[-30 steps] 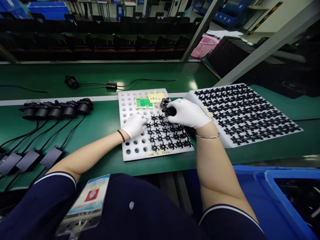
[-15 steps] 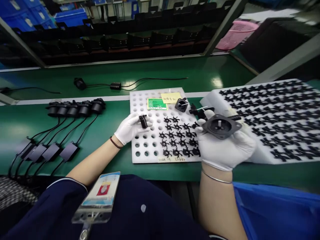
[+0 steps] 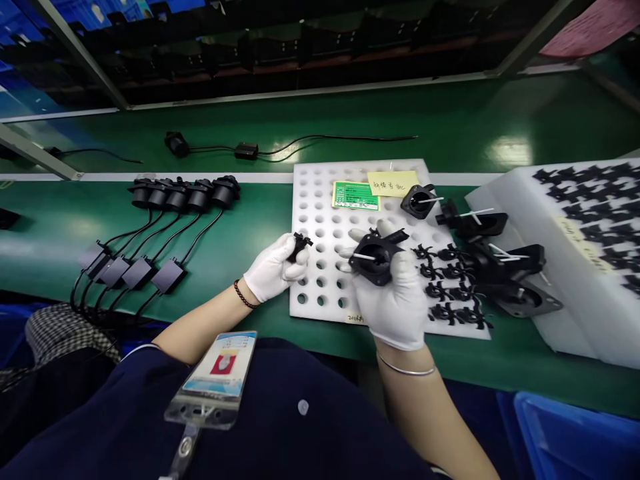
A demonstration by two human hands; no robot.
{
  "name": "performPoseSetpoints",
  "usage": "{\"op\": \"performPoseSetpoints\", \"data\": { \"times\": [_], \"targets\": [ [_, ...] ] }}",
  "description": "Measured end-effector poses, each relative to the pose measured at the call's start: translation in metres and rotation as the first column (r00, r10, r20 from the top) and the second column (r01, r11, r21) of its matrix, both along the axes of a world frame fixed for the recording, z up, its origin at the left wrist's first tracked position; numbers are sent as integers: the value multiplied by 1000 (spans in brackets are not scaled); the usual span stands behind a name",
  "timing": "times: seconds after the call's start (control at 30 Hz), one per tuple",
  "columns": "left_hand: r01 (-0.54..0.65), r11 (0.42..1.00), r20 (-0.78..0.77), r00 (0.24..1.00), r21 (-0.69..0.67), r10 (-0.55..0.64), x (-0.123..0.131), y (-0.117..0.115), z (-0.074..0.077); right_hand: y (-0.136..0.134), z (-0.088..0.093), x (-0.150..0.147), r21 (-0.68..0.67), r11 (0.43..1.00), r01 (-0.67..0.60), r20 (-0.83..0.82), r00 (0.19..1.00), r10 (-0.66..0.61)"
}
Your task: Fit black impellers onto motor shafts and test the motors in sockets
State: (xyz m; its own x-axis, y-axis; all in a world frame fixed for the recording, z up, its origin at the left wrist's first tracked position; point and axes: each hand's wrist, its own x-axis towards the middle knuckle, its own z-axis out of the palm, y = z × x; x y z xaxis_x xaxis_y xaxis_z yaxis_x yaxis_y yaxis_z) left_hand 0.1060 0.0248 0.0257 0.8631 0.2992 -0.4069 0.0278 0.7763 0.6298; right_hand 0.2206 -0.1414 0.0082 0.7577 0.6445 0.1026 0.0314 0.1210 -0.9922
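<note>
My left hand (image 3: 277, 270), in a white glove, pinches a small black impeller (image 3: 300, 247) with its blades turned upward, over the left part of a white foam tray (image 3: 310, 310). My right hand (image 3: 393, 300), gloved too, grips a black pump housing (image 3: 376, 259) above the tray's middle. A thin white shaft (image 3: 363, 257) sticks out of the housing's round opening, which faces left toward the impeller. The two parts are apart. Several black impellers (image 3: 457, 291) stand in the tray holes right of my right hand, which hides some of the tray.
More housings with white shafts (image 3: 505, 260) lie between the tray and a thick foam block (image 3: 575, 320) carrying rows of black parts. A green label (image 3: 356, 195) and a yellow note (image 3: 393, 183) lie on the tray. Cabled black units (image 3: 177, 197) line the left. A blue bin (image 3: 575, 433) is lower right.
My right hand has brought the housing left, closer to my left hand, and tilted its opening sideways. The impeller in my left hand has been turned. The view has shifted right.
</note>
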Motion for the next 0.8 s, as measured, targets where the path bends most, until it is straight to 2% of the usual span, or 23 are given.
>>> {"op": "performPoseSetpoints", "data": {
  "times": [0.13, 0.3, 0.43, 0.53, 0.7, 0.8],
  "targets": [
    [-63, 998, -97, 993, -26, 60, 2, -4, -2, 8, 1, -22, -12, 1000, 26, 59, 998, -25],
    [-164, 980, -18, 986, 113, 167, -5, -11, -2, 14, -7, -39, -1, 999, 40, 325, 945, -37],
    [-127, 963, 77, 991, 239, 111, -11, -13, -2, 14, -15, -40, 38, 997, 65, 449, 890, -75],
    [-97, 960, 105, 992, 264, 71, -14, -11, -4, 12, -13, -36, 116, 991, 61, 547, 829, -115],
    [-132, 960, 49, 991, 247, 124, -16, -11, -5, 13, -8, -34, 63, 993, 105, 665, 737, -120],
    [-159, 943, 69, 987, 293, 145, -17, -12, -7, 14, -7, -35, 79, 991, 110, 696, 706, -134]
  ]
}}
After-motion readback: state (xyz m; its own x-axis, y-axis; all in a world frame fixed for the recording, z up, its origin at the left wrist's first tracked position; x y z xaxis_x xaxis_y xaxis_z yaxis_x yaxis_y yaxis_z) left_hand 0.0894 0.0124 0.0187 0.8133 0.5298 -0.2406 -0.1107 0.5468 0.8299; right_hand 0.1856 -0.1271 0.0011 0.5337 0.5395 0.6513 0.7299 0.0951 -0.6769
